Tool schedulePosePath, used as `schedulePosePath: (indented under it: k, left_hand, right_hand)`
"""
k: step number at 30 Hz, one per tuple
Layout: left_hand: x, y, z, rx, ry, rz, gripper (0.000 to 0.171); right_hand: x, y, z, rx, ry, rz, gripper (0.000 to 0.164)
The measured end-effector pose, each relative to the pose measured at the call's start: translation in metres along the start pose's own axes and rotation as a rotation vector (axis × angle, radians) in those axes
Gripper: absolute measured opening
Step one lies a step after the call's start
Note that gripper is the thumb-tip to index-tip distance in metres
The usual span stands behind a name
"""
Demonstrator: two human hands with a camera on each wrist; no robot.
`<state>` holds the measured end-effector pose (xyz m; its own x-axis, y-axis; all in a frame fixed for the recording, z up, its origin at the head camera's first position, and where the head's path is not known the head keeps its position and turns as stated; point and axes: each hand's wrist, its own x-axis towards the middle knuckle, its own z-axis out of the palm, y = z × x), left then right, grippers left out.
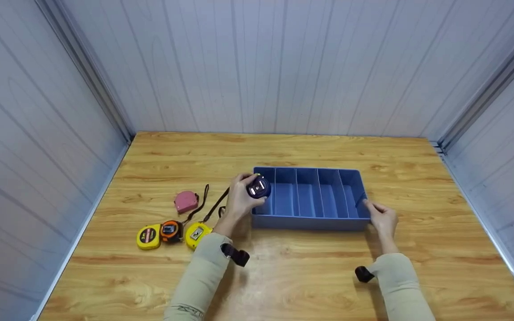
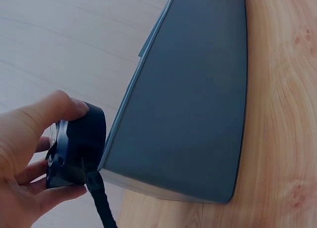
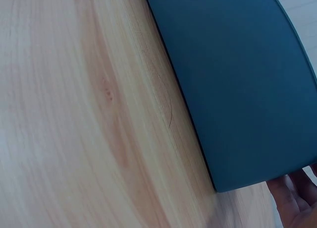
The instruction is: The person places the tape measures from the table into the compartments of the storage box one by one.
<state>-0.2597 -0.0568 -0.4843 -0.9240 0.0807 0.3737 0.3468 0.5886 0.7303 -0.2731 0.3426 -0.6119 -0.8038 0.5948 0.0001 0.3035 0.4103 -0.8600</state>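
My left hand [image 1: 240,199] grips a dark tape measure [image 1: 258,187] above the left end of a blue divided box [image 1: 310,223]. In the left wrist view, thumb and fingers lie on either side of the tape measure [image 2: 81,139], and a black wrist strap [image 2: 101,200] hangs from it beside the box's corner. My right hand [image 1: 382,219] holds the box's right end wall, thumb over the rim; in the right wrist view its fingers [image 3: 285,196] are at the box's end. The box's visible compartments hold nothing; the leftmost is partly hidden by my left hand.
Left of the box lie a pink tape measure [image 1: 186,202], a yellow one [image 1: 149,236], an orange-and-black one [image 1: 171,231] and another yellow one [image 1: 196,233], partly behind my left forearm. Black straps trail among them. Pale panel walls [image 1: 257,67] enclose the wooden table [image 1: 301,276].
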Motion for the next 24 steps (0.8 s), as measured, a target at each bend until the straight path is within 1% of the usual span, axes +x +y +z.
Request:
schedulePosePath:
  k: [4,7,11,12,16,20,24]
  left_hand:
    - [0.0018,0.0025,0.002,0.051,-0.015,-0.01,0.063]
    - [0.0037,0.0038,0.0036,0.089,-0.027,0.006,0.063]
    - [0.0056,0.0048,0.0055,0.129,-0.062,0.002,0.064]
    - [0.0059,0.0051,0.0056,0.135,-0.071,-0.003,0.064]
    - [0.007,0.0053,0.0066,0.154,-0.101,-0.024,0.065]
    - [0.0084,0.0038,0.0081,0.157,-0.107,-0.009,0.065]
    - [0.0103,0.0027,0.009,0.16,-0.113,0.012,0.065]
  right_hand:
    - [-0.0005,0.0005,-0.0003,-0.004,0.009,-0.01,0.06]
    - [-0.0003,0.0011,-0.0004,-0.015,0.002,-0.007,0.061]
    - [-0.0027,-0.0023,-0.0023,-0.033,-0.007,0.004,0.061]
    - [-0.0039,-0.0041,-0.0036,-0.028,-0.022,0.01,0.059]
    - [-0.0061,-0.0068,-0.0053,-0.034,-0.026,0.021,0.059]
    - [-0.0051,-0.0041,-0.0041,-0.027,-0.016,0.024,0.065]
    - [-0.0042,-0.0026,-0.0031,-0.014,-0.011,0.023,0.067]
